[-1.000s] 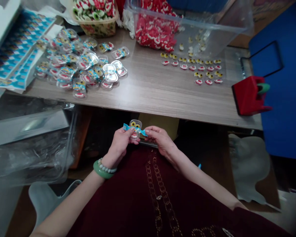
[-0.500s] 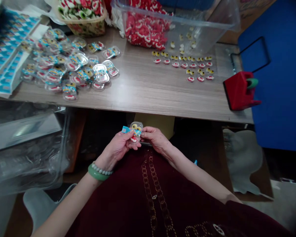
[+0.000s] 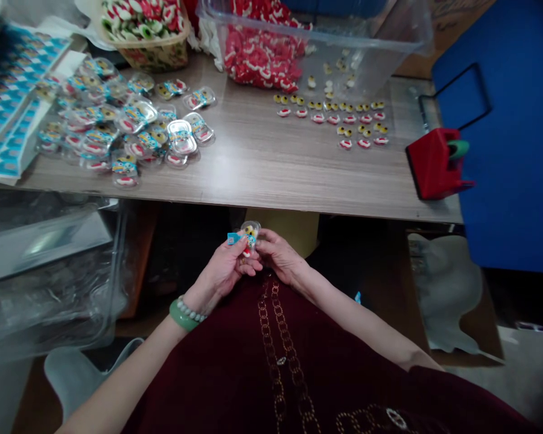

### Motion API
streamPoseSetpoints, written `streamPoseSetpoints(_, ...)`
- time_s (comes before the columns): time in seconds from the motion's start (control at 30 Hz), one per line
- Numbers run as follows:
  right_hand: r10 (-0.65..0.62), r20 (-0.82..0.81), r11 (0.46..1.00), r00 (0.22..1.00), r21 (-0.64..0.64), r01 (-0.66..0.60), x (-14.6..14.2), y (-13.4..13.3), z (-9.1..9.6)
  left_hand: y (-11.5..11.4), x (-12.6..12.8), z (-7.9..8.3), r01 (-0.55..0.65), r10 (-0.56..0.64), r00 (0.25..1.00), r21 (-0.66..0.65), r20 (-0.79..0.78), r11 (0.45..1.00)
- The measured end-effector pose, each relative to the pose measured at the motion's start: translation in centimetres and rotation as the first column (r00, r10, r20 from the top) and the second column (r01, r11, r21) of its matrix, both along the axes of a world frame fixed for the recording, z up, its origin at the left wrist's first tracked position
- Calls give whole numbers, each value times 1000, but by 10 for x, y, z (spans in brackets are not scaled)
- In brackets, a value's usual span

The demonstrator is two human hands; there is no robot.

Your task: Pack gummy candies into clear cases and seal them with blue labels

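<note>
At right, the blue label [image 3: 233, 239] now seems folded around the pack [image 3: 251, 231].

Packing workshop, by appearance. My worktop [image 3: 253, 172]: left end, printed label sheets [image 3: 15, 90] and a heap of clear packs [image 3: 136, 114]; far edge, plastic bin [image 3: 380, 66] of red pieces [image 3: 262, 57]; right edge, near front corner, red tape dispenser [image 3: 428, 166].
</note>
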State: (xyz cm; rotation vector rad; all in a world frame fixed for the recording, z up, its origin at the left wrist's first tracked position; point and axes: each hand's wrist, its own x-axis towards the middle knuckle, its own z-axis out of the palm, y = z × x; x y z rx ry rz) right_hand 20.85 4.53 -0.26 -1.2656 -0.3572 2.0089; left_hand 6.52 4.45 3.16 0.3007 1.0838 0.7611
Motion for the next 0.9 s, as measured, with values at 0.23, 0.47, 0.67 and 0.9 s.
streamPoseSetpoints(0.23, 56, 16, 990, 998, 127, -57, 6, 0, 14, 4, 7, -1, -46, 59, 989, 98, -136, 994)
streamPoseSetpoints(0.47, 4, 89, 976, 996, 215, -23, 1, 1, 12, 7, 3, -3, -13, 35, 988, 151, -148, 988)
streamPoseSetpoints(0.67, -96, 235, 951, 967, 308, 19, 1, 3, 12, 13, -15, 4, 83, -83, 996, 3, -18, 997)
streamPoseSetpoints(0.9, -45, 185, 974, 982, 225, 2, 2, 4, 20, 22, -25, -2, -90, 136, 957, 183, -255, 979)
